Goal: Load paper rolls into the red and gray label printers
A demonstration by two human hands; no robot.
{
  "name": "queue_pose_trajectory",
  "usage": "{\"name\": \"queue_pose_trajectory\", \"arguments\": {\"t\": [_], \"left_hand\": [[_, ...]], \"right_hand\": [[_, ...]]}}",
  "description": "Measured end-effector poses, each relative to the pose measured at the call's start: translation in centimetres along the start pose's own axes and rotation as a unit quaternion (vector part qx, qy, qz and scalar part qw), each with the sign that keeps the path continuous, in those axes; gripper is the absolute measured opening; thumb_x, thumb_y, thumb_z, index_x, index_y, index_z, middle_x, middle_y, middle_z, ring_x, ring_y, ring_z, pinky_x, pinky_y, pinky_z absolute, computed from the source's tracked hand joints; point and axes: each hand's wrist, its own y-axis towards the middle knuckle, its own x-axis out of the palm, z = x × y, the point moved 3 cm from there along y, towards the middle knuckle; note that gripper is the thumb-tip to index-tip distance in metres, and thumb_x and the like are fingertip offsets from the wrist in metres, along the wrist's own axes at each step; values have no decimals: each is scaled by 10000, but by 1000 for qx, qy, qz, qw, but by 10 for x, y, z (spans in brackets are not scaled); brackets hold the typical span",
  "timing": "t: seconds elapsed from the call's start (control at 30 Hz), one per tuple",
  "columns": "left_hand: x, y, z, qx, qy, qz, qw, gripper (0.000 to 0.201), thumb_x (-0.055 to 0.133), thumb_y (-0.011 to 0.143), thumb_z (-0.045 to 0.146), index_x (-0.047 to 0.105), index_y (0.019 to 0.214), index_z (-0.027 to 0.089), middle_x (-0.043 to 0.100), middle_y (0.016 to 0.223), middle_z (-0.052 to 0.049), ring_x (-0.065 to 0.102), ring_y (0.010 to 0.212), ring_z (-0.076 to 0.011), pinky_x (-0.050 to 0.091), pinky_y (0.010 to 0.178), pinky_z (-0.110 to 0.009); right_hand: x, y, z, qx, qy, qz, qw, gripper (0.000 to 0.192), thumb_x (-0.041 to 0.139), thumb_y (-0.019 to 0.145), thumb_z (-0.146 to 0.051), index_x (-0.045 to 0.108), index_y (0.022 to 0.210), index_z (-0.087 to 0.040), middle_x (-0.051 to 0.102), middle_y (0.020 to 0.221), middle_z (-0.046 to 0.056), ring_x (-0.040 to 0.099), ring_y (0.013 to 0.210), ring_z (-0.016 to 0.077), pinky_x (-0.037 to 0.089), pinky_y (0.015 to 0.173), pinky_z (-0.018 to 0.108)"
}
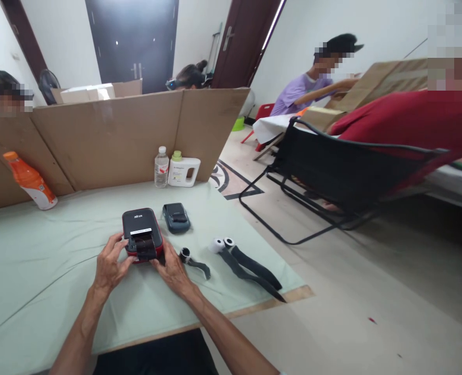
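both hands (pixel 142 263) grip red/blk printer (pixel 142 234) on green table (pixel 39 260), ribbon rolls (pixel 231 255) nearby.

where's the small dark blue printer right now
In the head view the dark blue printer lies on the green table cover, just right of the red-and-black printer.

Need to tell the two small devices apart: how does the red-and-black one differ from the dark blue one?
The red-and-black device is larger; the dark blue device is smaller. The red-and-black one is touched by the left hand and right hand; the blue one lies untouched behind. Black tape hangs from the red-and-black one only. Both lie flat on the green table.
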Motion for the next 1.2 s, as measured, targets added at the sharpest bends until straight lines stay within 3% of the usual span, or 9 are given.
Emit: {"name": "queue_pose_trajectory", "arguments": {"t": [0.17, 0.43, 0.6, 0.83, 0.97, 1.07, 1.2], "left_hand": [[-2, 3, 3, -16, 4, -15, 1000, 327, 736, 879, 247, 656, 1197, 252, 624, 1344, -114, 682, 1212, -289, 634, 967, -422], [0, 2, 5, -47, -28, -18, 998, 385, 696, 914, 274, 587, 1283, 258, 602, 1341, -112, 672, 1222, -282, 652, 891, -402], [-2, 8, 4, -48, -37, -38, 997, 390, 713, 879, 244, 587, 1248, 251, 590, 1355, -113, 661, 1231, -287, 642, 929, -428], [-4, 15, 9, -36, -36, -39, 998, 376, 710, 856, 220, 593, 1213, 238, 588, 1373, -125, 643, 1256, -300, 626, 972, -459], [-6, 21, 9, -19, -37, -40, 998, 304, 694, 871, 227, 619, 1165, 223, 606, 1344, -132, 639, 1261, -302, 602, 1019, -470], [-8, 26, 7, -16, -36, -40, 998, 234, 666, 884, 217, 644, 1117, 214, 633, 1296, -132, 651, 1229, -296, 578, 1049, -478], [-10, 36, 8, -20, -33, -47, 998, 134, 673, 883, 248, 675, 1014, 218, 668, 1219, -119, 666, 1152, -293, 577, 1013, -474]], "right_hand": [[0, 1, 0, -7, 1, -2, 1000, 756, 651, 941, -269, 356, 1636, -220, 578, 1510, 165, 550, 1411, 328, 461, 1194, 544], [0, 2, 3, 6, 4, -12, 1000, 773, 676, 929, -276, 363, 1635, -234, 583, 1509, 162, 554, 1407, 338, 458, 1192, 558], [0, 1, 3, 8, 7, -11, 1000, 784, 669, 937, -291, 340, 1645, -227, 564, 1531, 169, 544, 1422, 339, 446, 1201, 565], [-8, 9, -11, -27, -26, 33, 999, 832, 714, 925, -316, 327, 1655, -216, 493, 1600, 184, 482, 1487, 347, 435, 1223, 569], [-21, 34, -35, -111, -94, 22, 989, 701, 700, 886, -188, 520, 1562, -236, 482, 1618, 153, 475, 1484, 344, 428, 1236, 560], [-24, 53, -46, -161, -117, -37, 979, 557, 641, 841, -63, 718, 1355, -263, 633, 1467, 121, 588, 1338, 325, 507, 1151, 548], [-25, 81, -55, -168, -125, -85, 974, 422, 598, 850, -21, 815, 1141, -235, 751, 1253, 117, 673, 1162, 278, 549, 1052, 462]]}}
